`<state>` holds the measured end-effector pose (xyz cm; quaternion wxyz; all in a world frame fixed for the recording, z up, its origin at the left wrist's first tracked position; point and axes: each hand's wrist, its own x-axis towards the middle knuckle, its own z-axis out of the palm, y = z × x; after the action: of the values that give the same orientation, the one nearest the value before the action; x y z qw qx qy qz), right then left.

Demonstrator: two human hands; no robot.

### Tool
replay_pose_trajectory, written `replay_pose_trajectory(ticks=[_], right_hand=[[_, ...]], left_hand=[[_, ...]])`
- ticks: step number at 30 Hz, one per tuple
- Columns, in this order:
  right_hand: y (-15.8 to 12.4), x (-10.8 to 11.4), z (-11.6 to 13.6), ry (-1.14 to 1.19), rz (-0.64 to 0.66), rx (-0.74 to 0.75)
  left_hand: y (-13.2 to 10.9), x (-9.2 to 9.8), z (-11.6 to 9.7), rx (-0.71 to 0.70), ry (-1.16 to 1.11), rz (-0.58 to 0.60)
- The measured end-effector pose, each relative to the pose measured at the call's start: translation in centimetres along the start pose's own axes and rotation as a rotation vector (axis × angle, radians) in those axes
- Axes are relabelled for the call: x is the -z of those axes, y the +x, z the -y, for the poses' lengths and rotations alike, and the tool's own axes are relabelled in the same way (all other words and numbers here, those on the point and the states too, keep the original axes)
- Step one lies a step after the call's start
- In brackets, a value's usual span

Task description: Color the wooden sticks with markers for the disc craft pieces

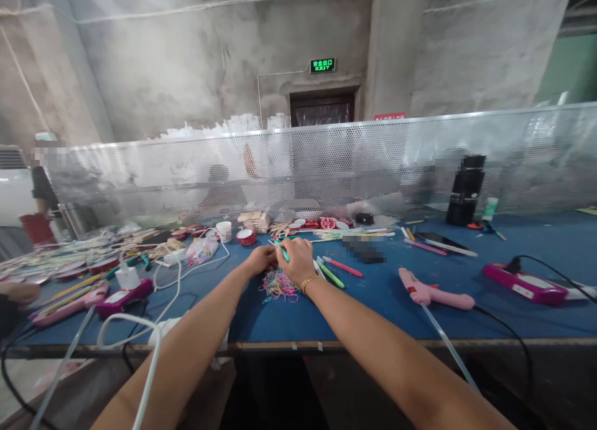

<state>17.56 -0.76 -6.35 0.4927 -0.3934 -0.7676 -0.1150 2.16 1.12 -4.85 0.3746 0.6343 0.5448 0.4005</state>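
Note:
My right hand, with a gold bracelet at its wrist, is closed around a slim teal pen-shaped tool. A thin pale tip sticks out at the tool's upper left; its exact kind is not clear. Close against it on the left is my left hand, fingers curled inward and partly hidden, so what they pinch cannot be made out. Just below both hands lies a loose pile of small multicoloured loops, like rubber bands. Beside my right hand are a green marker and a red marker.
A pink glue gun and a purple power strip lie to the right. Leftward are another pink glue gun, a white cable and craft sticks. A paper cup stands behind. Another person's hand shows at far left.

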Motion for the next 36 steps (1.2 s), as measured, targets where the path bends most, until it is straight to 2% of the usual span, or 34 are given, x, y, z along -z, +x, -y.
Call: replay_pose_trajectory(ticks=[8,23,31,36], right_hand=[[-0.08,0.06,-0.08,0.019,-0.028,-0.052],[-0.02,-0.01,0.06,0.047,0.002,0.001],[-0.08,0.0,-0.15,-0.007,-0.022,-0.066],[-0.11,-0.1,-0.08,0.023,-0.025,-0.013]], left_hand=[[0.1,-0.02,0.15,-0.011,-0.002,-0.003],[0.39,0.02,0.48,-0.023,-0.002,0.004],[0.55,-0.01,0.59,-0.025,-0.007,0.013],[0.38,-0.05,0.44,-0.026,-0.012,0.007]])
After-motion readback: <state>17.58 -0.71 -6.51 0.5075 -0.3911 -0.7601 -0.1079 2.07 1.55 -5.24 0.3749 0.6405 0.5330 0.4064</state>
